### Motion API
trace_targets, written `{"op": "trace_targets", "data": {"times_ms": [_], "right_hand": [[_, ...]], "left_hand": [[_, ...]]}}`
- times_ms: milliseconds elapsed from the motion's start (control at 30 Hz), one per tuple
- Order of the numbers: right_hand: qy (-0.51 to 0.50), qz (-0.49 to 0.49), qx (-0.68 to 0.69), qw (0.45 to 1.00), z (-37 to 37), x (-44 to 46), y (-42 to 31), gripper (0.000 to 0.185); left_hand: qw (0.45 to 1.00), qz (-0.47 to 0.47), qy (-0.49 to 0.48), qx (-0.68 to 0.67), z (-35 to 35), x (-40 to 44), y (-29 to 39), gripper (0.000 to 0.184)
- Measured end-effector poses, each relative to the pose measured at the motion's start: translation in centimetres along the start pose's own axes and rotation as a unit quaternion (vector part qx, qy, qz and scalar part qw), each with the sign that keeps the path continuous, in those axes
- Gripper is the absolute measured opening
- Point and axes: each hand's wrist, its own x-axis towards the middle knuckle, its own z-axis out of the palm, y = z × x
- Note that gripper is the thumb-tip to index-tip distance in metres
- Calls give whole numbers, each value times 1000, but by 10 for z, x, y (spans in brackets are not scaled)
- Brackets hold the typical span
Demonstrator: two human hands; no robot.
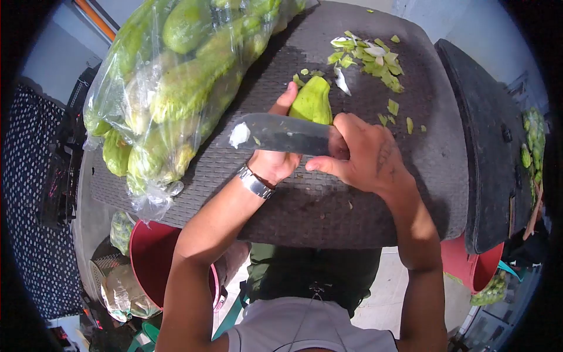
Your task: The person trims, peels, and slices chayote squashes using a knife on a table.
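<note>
A green chayote-like fruit (312,101) is held over the dark woven-textured table by my left hand (278,159), which wears a metal watch and has its thumb up along the fruit's left side. My right hand (368,154) is closed round the handle end of a wide-bladed knife (281,134). The blade lies across the near end of the fruit and hides part of my left hand and its fingers. A white scrap sticks to the blade near its tip. Green and white peelings (375,57) lie on the table beyond my right hand.
A clear plastic bag full of green fruits (176,94) stands on the table (293,223) at the left. Red tubs (153,252) are below the table's left and right near corners. A black panel (481,141) stands along the right side. Another bag of greens (533,135) is at far right.
</note>
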Motion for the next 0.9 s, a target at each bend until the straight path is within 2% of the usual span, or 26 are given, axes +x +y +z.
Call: {"op": "trace_targets", "data": {"times_ms": [233, 333, 400, 433, 467, 533, 633, 733, 833, 867, 900], "right_hand": [[12, -13, -14, 1000, 5, -1, 2, 58], [-15, 24, 31, 999, 1, 1, 7, 64], [5, 43, 6, 999, -7, 4, 14, 63], [16, 51, -7, 999, -12, 6, 20, 62], [36, 74, -20, 996, -16, 7, 31, 61], [79, 121, -47, 988, -24, 9, 55, 59], [104, 177, 5, 979, -38, 9, 71, 56], [49, 189, 20, 981, -30, 10, 58, 56], [-20, 91, 74, 993, -21, 9, 20, 57], [-17, 64, 85, 994, -15, 8, 17, 54], [-13, 36, 94, 995, -8, 7, 17, 51]], "left_hand": [[1000, -5, -6, -6, 1, -3, 1, 57], [998, 23, 46, 24, 6, -3, 4, 54], [993, 56, 91, 54, 14, -4, 8, 51], [994, 46, 101, 19, 14, -5, 10, 53], [991, 84, 93, 42, 26, -16, 11, 56], [992, 16, 70, 100, 21, -12, 19, 57], [994, 15, 48, 99, 27, -12, 18, 60], [995, 13, 30, 94, 18, -8, 16, 59], [982, 110, 152, 38, 37, -13, 4, 52], [990, 73, 110, 55, 28, -7, 9, 50], [989, 84, 90, 78, 22, -8, 7, 50]]}}
